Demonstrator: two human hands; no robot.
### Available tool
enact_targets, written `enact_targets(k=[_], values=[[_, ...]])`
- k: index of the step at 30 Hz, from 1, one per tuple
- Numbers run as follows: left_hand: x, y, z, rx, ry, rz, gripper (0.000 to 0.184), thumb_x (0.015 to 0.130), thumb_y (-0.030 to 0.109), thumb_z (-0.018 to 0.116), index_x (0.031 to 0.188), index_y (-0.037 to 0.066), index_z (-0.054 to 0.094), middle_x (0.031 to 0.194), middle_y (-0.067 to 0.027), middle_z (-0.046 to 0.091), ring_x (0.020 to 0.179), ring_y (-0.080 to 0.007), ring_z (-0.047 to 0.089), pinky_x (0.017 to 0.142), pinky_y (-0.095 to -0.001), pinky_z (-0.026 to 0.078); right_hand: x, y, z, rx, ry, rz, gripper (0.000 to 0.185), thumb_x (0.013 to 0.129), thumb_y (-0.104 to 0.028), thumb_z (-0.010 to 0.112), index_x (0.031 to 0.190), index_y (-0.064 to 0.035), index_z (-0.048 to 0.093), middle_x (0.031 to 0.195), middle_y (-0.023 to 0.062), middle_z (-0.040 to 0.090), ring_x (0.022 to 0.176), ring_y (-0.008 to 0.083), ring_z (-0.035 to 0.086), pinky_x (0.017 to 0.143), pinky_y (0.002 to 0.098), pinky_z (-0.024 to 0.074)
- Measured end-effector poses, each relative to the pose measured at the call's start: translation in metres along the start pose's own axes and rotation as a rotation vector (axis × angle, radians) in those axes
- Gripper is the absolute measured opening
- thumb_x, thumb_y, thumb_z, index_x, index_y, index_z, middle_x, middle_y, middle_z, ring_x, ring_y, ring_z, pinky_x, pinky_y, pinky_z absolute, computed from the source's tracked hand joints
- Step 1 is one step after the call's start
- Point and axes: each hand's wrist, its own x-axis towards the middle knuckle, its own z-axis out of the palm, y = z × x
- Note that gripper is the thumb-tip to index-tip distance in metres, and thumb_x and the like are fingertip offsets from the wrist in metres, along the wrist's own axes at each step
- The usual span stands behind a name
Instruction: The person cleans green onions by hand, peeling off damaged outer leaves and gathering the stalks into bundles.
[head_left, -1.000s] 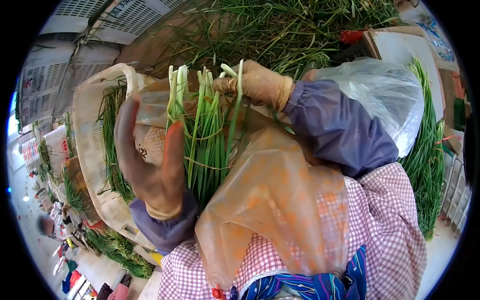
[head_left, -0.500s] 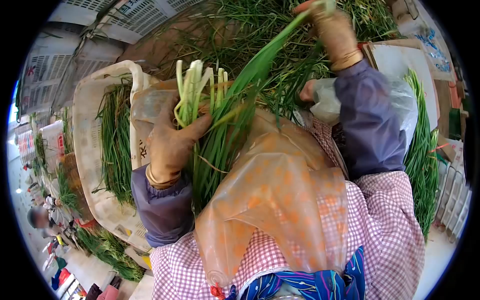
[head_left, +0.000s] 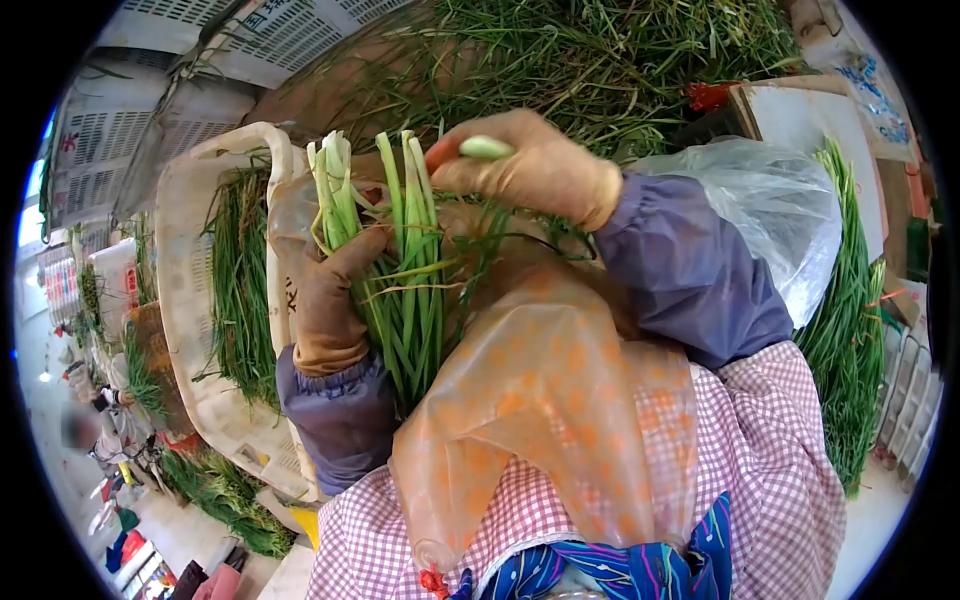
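A worker's left hand (head_left: 333,310) grasps a bundle of green stalks (head_left: 340,190) beside a white basket (head_left: 184,310), while the right hand (head_left: 540,168) clasps 1 pale stalk end (head_left: 487,148) nearby.

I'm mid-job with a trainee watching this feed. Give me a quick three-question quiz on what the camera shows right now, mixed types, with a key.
1. Which hand has its thumb across the bunch of green stalks?
2. True or false: the white crate is on the person's left, with long greens inside it.
3. What shows at the fingers of the right hand?
A) a knife
B) a pale stalk end
C) a roll of tape

Key:
1. The left hand.
2. True.
3. B.
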Motion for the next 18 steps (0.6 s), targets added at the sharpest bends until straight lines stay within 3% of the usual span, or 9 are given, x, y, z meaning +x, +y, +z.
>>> enact_targets(k=[5, 6, 8, 10, 12, 14, 16, 17, 18], values=[[0.004, -0.004, -0.008, 0.034, -0.007, 0.094, 0.038, 0.073, -0.004, 0.056, 0.111, 0.001, 0.05, 0.085, -0.0108, 0.061, 0.073, -0.0213, 0.062, 0.063, -0.0297, 0.054, 0.009, -0.009, 0.005, 0.142, 0.114, -0.04, 0.017, 0.084, -0.021, 0.064, 0.095, -0.0074, 0.068, 0.069, -0.004, 0.06, 0.059, 0.0053, 0.05, 0.053, 0.0208, 0.0412], [0.001, -0.002, 0.0, 0.007, 0.069, 0.124, 0.04, 0.073, -0.002, 0.057, 0.111, 0.0, 0.05, 0.084, -0.0103, 0.06, 0.07, -0.0198, 0.06, 0.06, -0.0283, 0.052, 0.004, -0.019, -0.004, 0.2, 0.12, 0.021, 0.015, 0.087, -0.021, 0.062, 0.092, -0.0082, 0.068, 0.066, -0.0056, 0.057, 0.055, 0.0032, 0.045, 0.047, 0.0186, 0.0353], [0.003, -0.003, -0.006, -0.031, 0.144, 0.159, 0.041, 0.072, -0.001, 0.058, 0.112, 0.0, 0.05, 0.082, -0.0098, 0.059, 0.066, -0.0183, 0.058, 0.058, -0.0269, 0.05, 0.009, -0.013, -0.031, 0.128, 0.288, -0.108, 0.015, 0.089, -0.019, 0.059, 0.092, -0.008, 0.067, 0.067, -0.0061, 0.055, 0.052, 0.0019, 0.042, 0.045, 0.0172, 0.0316], [0.009, -0.01, -0.034, -0.129, -0.065, -0.016, 0.045, 0.071, -0.001, 0.061, 0.114, -0.001, 0.048, 0.082, -0.008, 0.055, 0.061, -0.0154, 0.051, 0.054, -0.0256, 0.045, 0.023, -0.003, -0.075, 0.007, 0.547, -0.351, 0.016, 0.089, -0.019, 0.058, 0.095, -0.0073, 0.066, 0.071, -0.0062, 0.055, 0.054, 0.0011, 0.042, 0.045, 0.0162, 0.0316], [0.008, -0.008, -0.032, -0.172, -0.085, -0.016, 0.045, 0.071, 0.0, 0.061, 0.114, -0.001, 0.048, 0.08, -0.0074, 0.053, 0.06, -0.0149, 0.049, 0.053, -0.026, 0.044, 0.019, -0.003, -0.119, -0.564, 0.888, -0.566, 0.02, 0.089, -0.028, 0.057, 0.092, -0.0085, 0.057, 0.071, -0.0022, 0.05, 0.065, 0.0079, 0.044, 0.058, 0.0225, 0.037], [0.007, -0.007, -0.027, -0.213, -0.11, -0.019, 0.046, 0.07, 0.0, 0.062, 0.114, -0.002, 0.048, 0.078, -0.0067, 0.051, 0.06, -0.0143, 0.047, 0.053, -0.0265, 0.043, 0.02, -0.01, -0.143, -0.555, 1.158, -0.871, 0.018, 0.091, -0.027, 0.055, 0.093, -0.0085, 0.056, 0.07, -0.0034, 0.048, 0.063, 0.0065, 0.043, 0.057, 0.0199, 0.0359], [0.003, -0.009, -0.023, -0.199, -0.043, 0.074, 0.047, 0.071, 0.0, 0.061, 0.116, -0.003, 0.047, 0.076, -0.0066, 0.051, 0.061, -0.0148, 0.048, 0.053, -0.0283, 0.045, 0.005, -0.033, -0.124, -0.386, 1.188, -0.822, 0.016, 0.093, -0.025, 0.052, 0.092, -0.0088, 0.056, 0.069, -0.0039, 0.048, 0.059, 0.0056, 0.042, 0.055, 0.0193, 0.035], [0.004, -0.01, -0.026, -0.197, -0.038, 0.073, 0.047, 0.071, 0.0, 0.061, 0.116, -0.003, 0.047, 0.076, -0.0066, 0.051, 0.061, -0.0148, 0.048, 0.053, -0.0283, 0.045, 0.005, -0.033, -0.117, -0.247, 1.016, -0.839, 0.015, 0.093, -0.022, 0.051, 0.091, -0.0082, 0.056, 0.068, -0.0042, 0.048, 0.057, 0.006, 0.041, 0.052, 0.02, 0.0349], [0.006, -0.011, -0.029, -0.208, -0.052, 0.063, 0.048, 0.071, 0.0, 0.061, 0.116, -0.003, 0.046, 0.074, -0.0066, 0.05, 0.061, -0.015, 0.048, 0.054, -0.0288, 0.045, -0.003, -0.043, -0.098, -0.156, 0.909, -0.543, 0.014, 0.093, -0.021, 0.052, 0.091, -0.0075, 0.055, 0.068, -0.0039, 0.05, 0.056, 0.0069, 0.043, 0.05, 0.0208, 0.0346]])
